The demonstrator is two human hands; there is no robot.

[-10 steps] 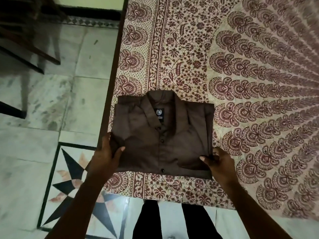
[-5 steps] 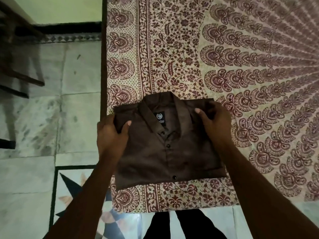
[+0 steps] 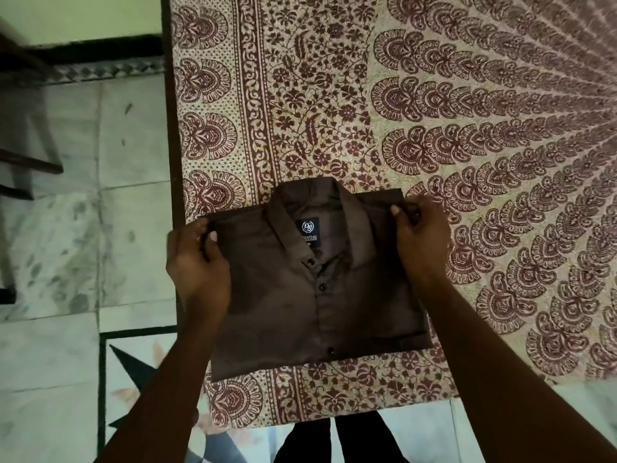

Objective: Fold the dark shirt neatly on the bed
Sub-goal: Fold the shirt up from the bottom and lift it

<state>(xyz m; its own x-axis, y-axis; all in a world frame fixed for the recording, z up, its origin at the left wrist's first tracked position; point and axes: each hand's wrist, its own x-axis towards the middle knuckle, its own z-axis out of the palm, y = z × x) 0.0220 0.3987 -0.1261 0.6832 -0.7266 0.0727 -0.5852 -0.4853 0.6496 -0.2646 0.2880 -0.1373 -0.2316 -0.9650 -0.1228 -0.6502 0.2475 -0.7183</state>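
Fingers (image 3: 201, 227) of the person's left hand (image 3: 197, 262) were curled and pinching the upper left corner of the dark shirt (image 3: 293, 312), with the thumb on top of the cloth. Across from it, the right hand (image 3: 422, 235) did the same at the upper right corner, its fingers (image 3: 413, 208) bent round the folded edge and the thumb pressed on the fabric. How far any finger reached under the cloth I could not tell, as the room was dim and the shirt dark.

The shirt lay folded into a tidy rectangle, front up, on the near left corner of the bed (image 3: 334, 105), close to its left edge. Its collar (image 3: 349, 212) pointed away from the person. A dark blue label (image 3: 307, 231) showed inside the neck, and a row of dark buttons (image 3: 322, 287) ran down the middle. A pocket edge (image 3: 400, 337) showed near the lower right corner.

A cream sheet (image 3: 484, 135) printed with maroon flowers and fan shapes covered the bed. Beside it was a pale marble floor (image 3: 66, 245) with a black star inlay (image 3: 133, 369). Dark furniture legs (image 3: 30, 165) stood at the far left, too blurred to name. The person's dark trouser legs (image 3: 360, 439) showed just below the bed's near edge.
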